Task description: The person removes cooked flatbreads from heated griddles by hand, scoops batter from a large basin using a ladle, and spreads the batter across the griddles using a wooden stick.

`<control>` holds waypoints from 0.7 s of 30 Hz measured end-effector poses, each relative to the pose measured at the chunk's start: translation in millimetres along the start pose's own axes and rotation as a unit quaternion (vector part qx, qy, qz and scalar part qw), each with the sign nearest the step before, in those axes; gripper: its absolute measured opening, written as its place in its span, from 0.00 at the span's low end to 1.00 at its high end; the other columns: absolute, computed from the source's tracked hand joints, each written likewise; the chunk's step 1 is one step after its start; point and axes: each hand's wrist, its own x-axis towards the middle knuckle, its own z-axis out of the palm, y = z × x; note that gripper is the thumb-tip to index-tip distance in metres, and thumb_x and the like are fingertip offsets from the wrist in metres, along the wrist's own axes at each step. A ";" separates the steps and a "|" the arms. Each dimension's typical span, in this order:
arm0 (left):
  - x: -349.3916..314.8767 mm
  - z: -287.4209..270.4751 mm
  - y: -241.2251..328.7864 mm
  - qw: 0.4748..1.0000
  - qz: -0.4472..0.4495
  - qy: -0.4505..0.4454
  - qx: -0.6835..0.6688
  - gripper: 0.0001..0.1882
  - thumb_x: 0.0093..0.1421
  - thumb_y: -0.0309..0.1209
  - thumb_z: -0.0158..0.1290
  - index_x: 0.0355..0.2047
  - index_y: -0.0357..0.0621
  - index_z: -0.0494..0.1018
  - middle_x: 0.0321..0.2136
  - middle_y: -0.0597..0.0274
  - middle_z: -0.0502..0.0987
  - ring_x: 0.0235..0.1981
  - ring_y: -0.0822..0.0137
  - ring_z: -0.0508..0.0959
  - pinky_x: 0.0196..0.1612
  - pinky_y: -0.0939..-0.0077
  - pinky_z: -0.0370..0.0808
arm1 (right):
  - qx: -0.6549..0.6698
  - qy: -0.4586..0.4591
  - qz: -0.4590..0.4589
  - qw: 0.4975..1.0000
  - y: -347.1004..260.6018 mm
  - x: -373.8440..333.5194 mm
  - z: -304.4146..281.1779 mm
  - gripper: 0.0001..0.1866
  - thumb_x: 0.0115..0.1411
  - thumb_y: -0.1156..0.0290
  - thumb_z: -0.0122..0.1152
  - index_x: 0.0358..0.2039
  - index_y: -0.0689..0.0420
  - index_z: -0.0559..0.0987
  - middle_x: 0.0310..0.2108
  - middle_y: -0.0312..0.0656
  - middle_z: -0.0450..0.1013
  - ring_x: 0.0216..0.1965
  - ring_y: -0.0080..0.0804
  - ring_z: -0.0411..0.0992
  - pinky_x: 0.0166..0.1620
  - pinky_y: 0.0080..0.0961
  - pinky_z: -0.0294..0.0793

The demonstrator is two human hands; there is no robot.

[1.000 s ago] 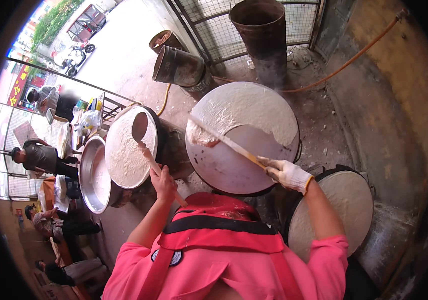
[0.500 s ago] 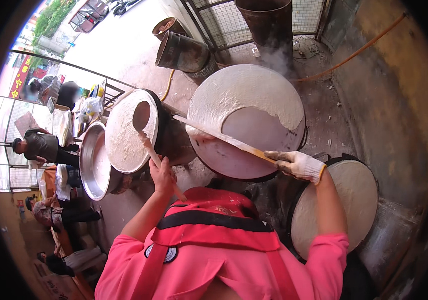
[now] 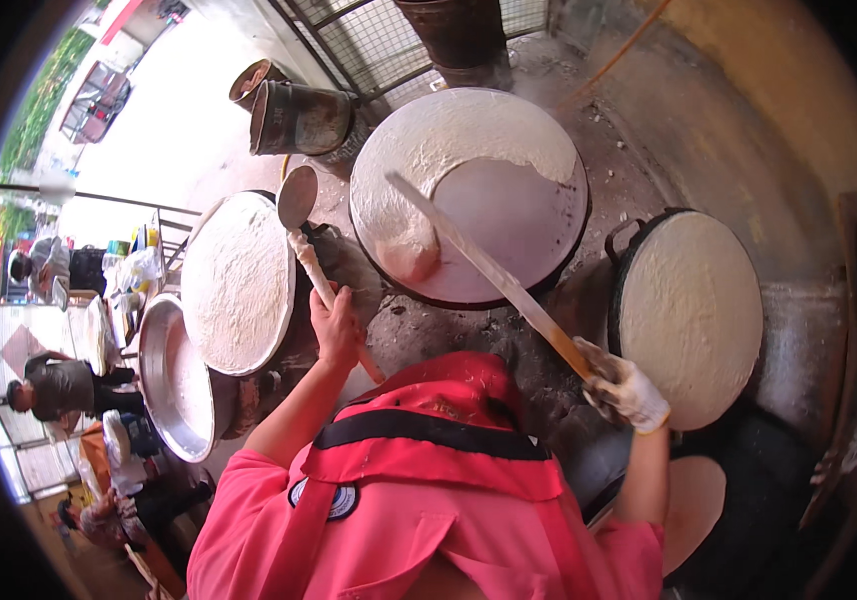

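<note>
1. Head view: right hand (image 3: 627,388), in a white glove, is closed around the near end of a long flat wooden scraper (image 3: 489,270).
2. Scraper's long axis runs from lower right to upper left; its far tip rests in white batter on the middle griddle (image 3: 549,130).
3. Left hand (image 3: 337,328), bare, grips a ladle (image 3: 301,225) by its handle; the bowl points up and away, just beside the left griddle (image 3: 237,285).

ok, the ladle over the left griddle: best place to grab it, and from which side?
Probably the lower handle, about where the left hand wraps the ladle now. The handle slants down toward the person while the bowl sits at the far end above the batter-covered griddle, so come from the near side, fingers around the shaft.
</note>
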 end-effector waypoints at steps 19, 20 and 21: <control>-11.4 -244.3 25.0 0.995 0.019 -0.078 -0.053 0.13 0.69 0.33 0.51 0.47 0.51 0.59 0.15 0.69 0.59 0.08 0.76 0.60 0.09 0.79 0.60 | -0.522 0.354 0.130 0.765 107.6 56.1 279.1 0.39 0.69 0.57 0.46 0.71 0.17 0.38 0.41 0.55 0.79 0.40 0.54 0.80 0.43 0.52 0.78; -13.5 -246.5 25.3 0.995 0.022 -0.081 -0.048 0.13 0.69 0.32 0.51 0.47 0.50 0.58 0.16 0.69 0.60 0.08 0.76 0.60 0.09 0.79 0.60 | -0.497 0.374 0.135 0.771 104.5 51.1 278.6 0.38 0.69 0.57 0.47 0.71 0.16 0.39 0.41 0.55 0.79 0.41 0.56 0.79 0.44 0.54 0.77; -16.1 -246.6 25.7 0.995 0.022 -0.086 -0.049 0.13 0.69 0.32 0.51 0.47 0.50 0.58 0.16 0.69 0.60 0.08 0.76 0.60 0.09 0.79 0.60 | -0.471 0.393 0.138 0.777 102.6 46.3 277.6 0.37 0.69 0.56 0.47 0.70 0.15 0.41 0.42 0.55 0.79 0.42 0.59 0.78 0.46 0.55 0.76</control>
